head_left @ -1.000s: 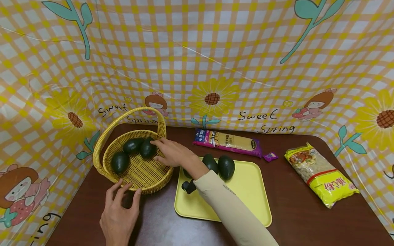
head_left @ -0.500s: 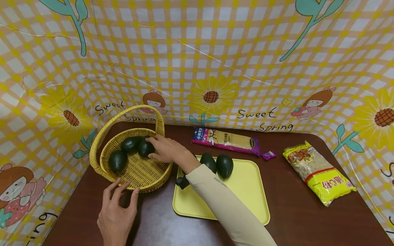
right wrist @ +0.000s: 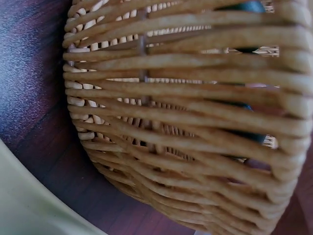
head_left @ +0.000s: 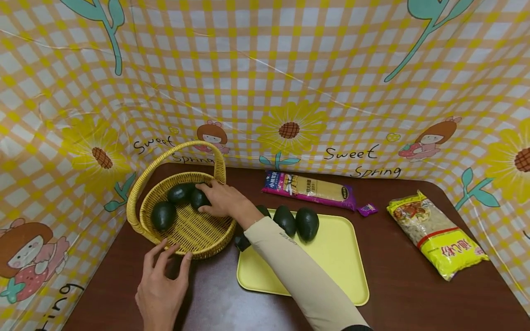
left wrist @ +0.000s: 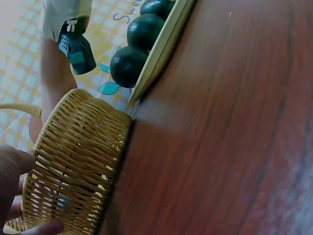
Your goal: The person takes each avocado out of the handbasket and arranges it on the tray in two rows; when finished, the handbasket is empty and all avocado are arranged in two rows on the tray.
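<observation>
Three dark avocados (head_left: 181,193) lie in the wicker basket (head_left: 203,232) on the counter (head_left: 397,294); right grip (head_left: 223,202) holds the rightmost avocado (head_left: 198,199), left grip (head_left: 162,287) is spread wide, touching the near rim (head_left: 203,252). Backdrop (head_left: 352,82) reads "Sweet Spring"; yellow bag (head_left: 436,234), right of the tray (head_left: 333,257), reads "通心粉"; purple packet's (head_left: 308,189) lettering not reliably legible.

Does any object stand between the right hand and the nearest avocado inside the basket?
Nothing visible does. The right hand reaches over the rim of the basket and touches the avocado; the handle's right end rises behind the hand, not between them.
</observation>
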The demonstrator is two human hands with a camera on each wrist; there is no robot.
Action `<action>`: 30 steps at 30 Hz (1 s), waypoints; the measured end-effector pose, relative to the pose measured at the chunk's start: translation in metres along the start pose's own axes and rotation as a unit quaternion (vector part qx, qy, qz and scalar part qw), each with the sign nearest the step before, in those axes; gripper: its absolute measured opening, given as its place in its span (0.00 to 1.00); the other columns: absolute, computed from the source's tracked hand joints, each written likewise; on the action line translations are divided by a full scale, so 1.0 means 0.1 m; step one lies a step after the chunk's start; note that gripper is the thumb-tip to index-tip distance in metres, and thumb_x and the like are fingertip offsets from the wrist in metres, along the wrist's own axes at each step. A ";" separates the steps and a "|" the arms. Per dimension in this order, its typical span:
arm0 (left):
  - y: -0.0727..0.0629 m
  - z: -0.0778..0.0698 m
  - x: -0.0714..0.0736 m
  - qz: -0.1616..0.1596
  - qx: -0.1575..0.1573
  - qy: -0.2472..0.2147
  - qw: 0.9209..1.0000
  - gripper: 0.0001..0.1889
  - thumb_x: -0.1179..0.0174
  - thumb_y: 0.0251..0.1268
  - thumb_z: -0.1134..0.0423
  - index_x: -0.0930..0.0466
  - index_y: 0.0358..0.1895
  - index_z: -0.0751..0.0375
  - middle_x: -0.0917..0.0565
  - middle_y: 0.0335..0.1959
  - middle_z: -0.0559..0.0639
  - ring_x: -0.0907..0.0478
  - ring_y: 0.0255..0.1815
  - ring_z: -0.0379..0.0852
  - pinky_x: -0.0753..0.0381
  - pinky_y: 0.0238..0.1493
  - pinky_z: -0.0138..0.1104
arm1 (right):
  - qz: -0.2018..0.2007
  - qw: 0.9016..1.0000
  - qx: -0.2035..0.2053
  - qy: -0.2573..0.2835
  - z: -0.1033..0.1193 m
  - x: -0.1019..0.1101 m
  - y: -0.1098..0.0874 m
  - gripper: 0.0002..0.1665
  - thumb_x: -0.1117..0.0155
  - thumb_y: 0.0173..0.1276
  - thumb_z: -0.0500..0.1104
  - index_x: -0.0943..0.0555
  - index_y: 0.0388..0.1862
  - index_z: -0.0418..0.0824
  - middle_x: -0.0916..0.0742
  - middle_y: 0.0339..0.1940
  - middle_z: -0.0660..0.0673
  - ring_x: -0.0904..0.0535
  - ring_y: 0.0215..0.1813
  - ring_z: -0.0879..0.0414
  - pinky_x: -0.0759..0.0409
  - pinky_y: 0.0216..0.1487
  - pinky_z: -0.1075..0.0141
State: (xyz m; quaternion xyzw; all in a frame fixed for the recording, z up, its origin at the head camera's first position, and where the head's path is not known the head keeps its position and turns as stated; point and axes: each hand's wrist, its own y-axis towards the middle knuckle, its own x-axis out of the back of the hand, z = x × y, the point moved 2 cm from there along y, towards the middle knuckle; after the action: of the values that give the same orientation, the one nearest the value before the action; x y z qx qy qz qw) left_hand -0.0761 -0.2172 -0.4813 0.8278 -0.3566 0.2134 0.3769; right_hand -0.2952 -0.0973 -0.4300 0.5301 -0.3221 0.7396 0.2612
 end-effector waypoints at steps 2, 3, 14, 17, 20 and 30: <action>0.00 0.00 0.00 0.000 0.001 -0.001 1.000 0.19 0.21 0.65 0.51 0.08 0.54 0.56 0.17 0.66 0.53 0.10 0.36 0.56 0.23 0.17 0.46 | 0.001 1.000 0.001 0.001 0.01 0.00 0.03 0.46 0.41 0.83 0.64 0.45 0.91 0.57 0.34 0.86 0.36 0.18 0.70 0.43 0.17 0.66 0.49; 0.00 0.00 0.00 0.000 0.001 -0.001 1.000 0.19 0.21 0.65 0.51 0.08 0.54 0.56 0.17 0.66 0.53 0.10 0.36 0.56 0.23 0.17 0.46 | 0.002 1.000 0.000 0.000 0.01 0.00 0.05 0.46 0.41 0.83 0.64 0.45 0.91 0.57 0.34 0.86 0.35 0.18 0.70 0.43 0.17 0.66 0.49; -0.01 0.01 0.00 0.003 0.010 -0.002 1.000 0.19 0.21 0.66 0.50 0.08 0.55 0.54 0.17 0.66 0.52 0.09 0.39 0.55 0.21 0.19 0.47 | 0.021 1.000 -0.005 -0.022 0.02 -0.02 0.14 0.47 0.36 0.79 0.66 0.41 0.89 0.59 0.31 0.84 0.37 0.18 0.69 0.46 0.17 0.65 0.51; -0.01 0.00 0.01 0.001 0.011 -0.003 1.000 0.19 0.21 0.66 0.50 0.08 0.55 0.54 0.17 0.66 0.52 0.09 0.40 0.56 0.22 0.19 0.47 | 0.025 0.999 0.001 -0.029 0.04 -0.02 0.14 0.48 0.35 0.77 0.67 0.40 0.89 0.59 0.27 0.82 0.39 0.19 0.70 0.47 0.17 0.66 0.51; -0.01 0.00 0.02 0.001 0.009 -0.004 1.000 0.19 0.21 0.65 0.51 0.08 0.55 0.55 0.17 0.66 0.52 0.09 0.40 0.56 0.22 0.19 0.47 | 0.024 0.999 0.005 -0.032 0.04 -0.02 0.13 0.48 0.34 0.76 0.68 0.40 0.88 0.59 0.24 0.79 0.42 0.19 0.70 0.48 0.17 0.66 0.51; 0.00 0.00 0.02 0.007 0.008 -0.003 1.000 0.19 0.22 0.66 0.50 0.08 0.55 0.55 0.17 0.67 0.52 0.10 0.39 0.56 0.22 0.19 0.47 | 0.011 1.000 0.009 -0.018 0.00 0.01 0.08 0.46 0.29 0.74 0.66 0.35 0.85 0.58 0.21 0.75 0.43 0.18 0.68 0.50 0.16 0.63 0.54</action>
State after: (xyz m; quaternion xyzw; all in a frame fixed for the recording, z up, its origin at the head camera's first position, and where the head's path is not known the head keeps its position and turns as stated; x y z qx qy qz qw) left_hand -0.0749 -0.2175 -0.4800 0.8290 -0.3613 0.2167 0.3677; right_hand -0.3016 -0.1028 -0.4309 0.5418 -0.3257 0.7360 0.2422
